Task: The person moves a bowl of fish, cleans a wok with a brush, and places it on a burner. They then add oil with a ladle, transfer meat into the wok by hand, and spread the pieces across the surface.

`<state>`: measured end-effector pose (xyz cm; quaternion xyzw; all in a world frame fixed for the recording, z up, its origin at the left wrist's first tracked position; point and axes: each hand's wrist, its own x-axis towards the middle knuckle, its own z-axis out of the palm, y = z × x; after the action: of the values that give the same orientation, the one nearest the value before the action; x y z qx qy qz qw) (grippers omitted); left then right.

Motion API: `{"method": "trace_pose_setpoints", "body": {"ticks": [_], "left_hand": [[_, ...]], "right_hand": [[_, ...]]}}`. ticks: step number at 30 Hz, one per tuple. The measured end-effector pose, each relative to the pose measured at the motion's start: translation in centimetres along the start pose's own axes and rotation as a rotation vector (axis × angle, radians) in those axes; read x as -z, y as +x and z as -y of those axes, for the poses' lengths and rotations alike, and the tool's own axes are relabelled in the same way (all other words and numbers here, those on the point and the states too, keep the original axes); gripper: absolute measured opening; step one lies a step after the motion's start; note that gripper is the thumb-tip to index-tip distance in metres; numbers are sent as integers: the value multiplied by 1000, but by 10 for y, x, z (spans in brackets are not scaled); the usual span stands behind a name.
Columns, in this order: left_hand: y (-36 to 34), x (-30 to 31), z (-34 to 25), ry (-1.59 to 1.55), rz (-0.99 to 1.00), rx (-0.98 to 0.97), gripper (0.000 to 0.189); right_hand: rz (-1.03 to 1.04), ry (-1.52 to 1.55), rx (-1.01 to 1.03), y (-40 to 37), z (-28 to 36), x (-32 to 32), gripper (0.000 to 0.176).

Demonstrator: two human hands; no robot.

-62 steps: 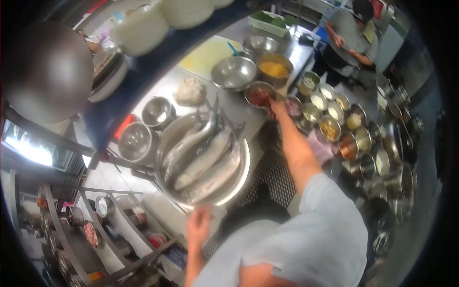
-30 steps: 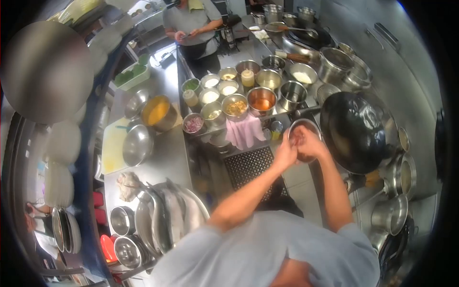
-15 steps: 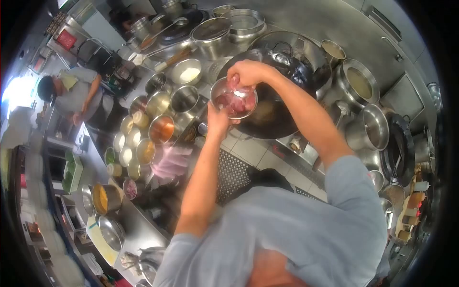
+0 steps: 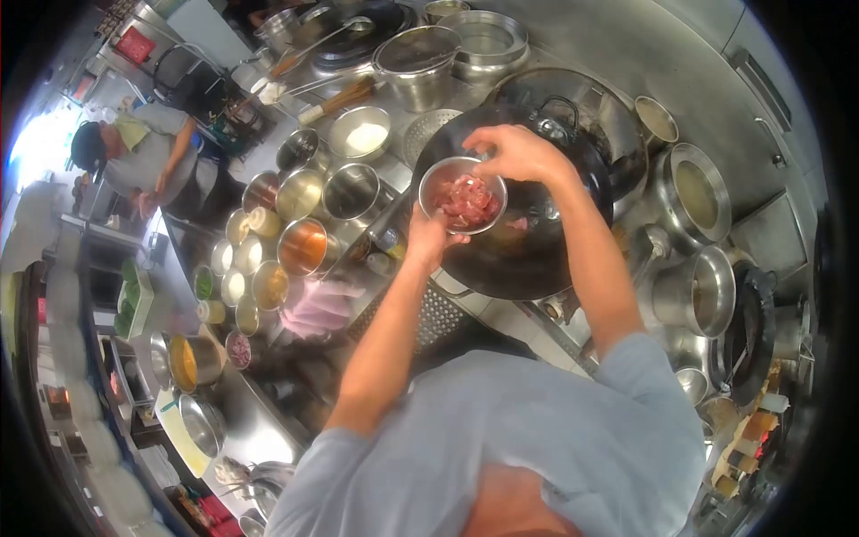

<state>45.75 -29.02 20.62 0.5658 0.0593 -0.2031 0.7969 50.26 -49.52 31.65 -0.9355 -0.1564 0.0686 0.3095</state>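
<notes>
A small steel bowl (image 4: 431,181) of raw pink meat pieces (image 4: 467,201) is held over the near edge of a large black wok (image 4: 519,251). My left hand (image 4: 428,240) grips the bowl from below at its near rim. My right hand (image 4: 514,154) is at the bowl's far rim, fingers curled and touching it just above the meat. A little meat or liquid lies inside the wok beside the bowl.
Left of the wok stand several steel seasoning pots (image 4: 304,246) and a pink cloth (image 4: 315,309). More pots (image 4: 693,192) and a lidded pan (image 4: 419,55) ring the wok. Another person (image 4: 134,161) works at the far left. A counter with an orange sauce bowl (image 4: 185,361) lies lower left.
I turned from the fish tray and counter to the stove, carrying the meat bowl. Since half a second ago the bowl has shifted right over the wok; my right hand moved to its far rim.
</notes>
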Motion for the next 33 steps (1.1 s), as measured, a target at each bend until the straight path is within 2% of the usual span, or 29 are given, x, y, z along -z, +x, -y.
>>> {"method": "trace_pose_setpoints", "body": {"ticks": [1, 2, 4, 5, 7, 8, 10, 11, 12, 14, 16, 17, 18, 19, 22, 23, 24, 26, 27, 30, 31, 33], "left_hand": [[1, -2, 0, 64, -27, -25, 44], [4, -5, 1, 98, -12, -85, 45], [7, -17, -6, 164, 24, -209, 47], [10, -18, -7, 323, -15, -229, 55], [9, -20, -17, 561, -95, -123, 61], [11, -18, -22, 684, -132, -73, 64], [33, -4, -11, 846, -180, -145, 67], [38, 0, -11, 895, -176, -184, 67], [44, 3, -11, 944, -172, -227, 66], [60, 4, -7, 1093, -184, -450, 68], [54, -10, -23, 1247, -177, -591, 68], [39, -28, -43, 1111, -87, -488, 68], [41, -34, -46, 1180, -73, -507, 68], [43, -39, -47, 1249, -60, -523, 68], [57, -53, -44, 1363, -45, -581, 70], [61, -58, -40, 1384, -41, -597, 71], [61, -66, -40, 1402, -28, -606, 72], [61, -80, -44, 1434, -8, -626, 74], [65, -78, -42, 1462, -10, -644, 74], [72, -72, -46, 1438, -107, -621, 74], [72, -72, -46, 1421, -90, -627, 74], [68, -78, -41, 1447, -33, -633, 74]], "right_hand": [[2, -47, -51, -3, 2, 0, 60], [-105, -176, 177, 3, -17, -32, 58], [-61, -306, 298, 13, -32, -85, 44], [25, -215, 180, 11, -30, -83, 39], [193, -32, -39, 16, -30, -65, 28], [115, -25, 6, 23, -53, -63, 23], [88, 155, -220, 15, -53, -33, 24], [150, 167, -247, 13, -61, -28, 26], [124, 215, -236, 11, -70, -23, 26], [71, 297, -206, 12, -87, -10, 28], [37, 245, -314, 13, -97, -6, 29], [15, 220, -367, 14, -102, -3, 30], [-7, 192, -419, 16, -109, 0, 31], [7, 116, -365, 12, -119, -4, 29], [-159, -55, 13, 17, -114, 0, 32], [-205, 27, -64, 19, -100, -4, 35], [-265, -14, 39, 11, -74, -9, 32], [-472, -218, 228, 26, -117, -71, 27], [-148, -220, 42, 21, -116, -60, 29], [171, -367, -186, 18, -137, -33, 39], [146, -198, -192, 18, -143, -26, 49], [-246, -126, 0, 23, -134, -42, 48]]}}
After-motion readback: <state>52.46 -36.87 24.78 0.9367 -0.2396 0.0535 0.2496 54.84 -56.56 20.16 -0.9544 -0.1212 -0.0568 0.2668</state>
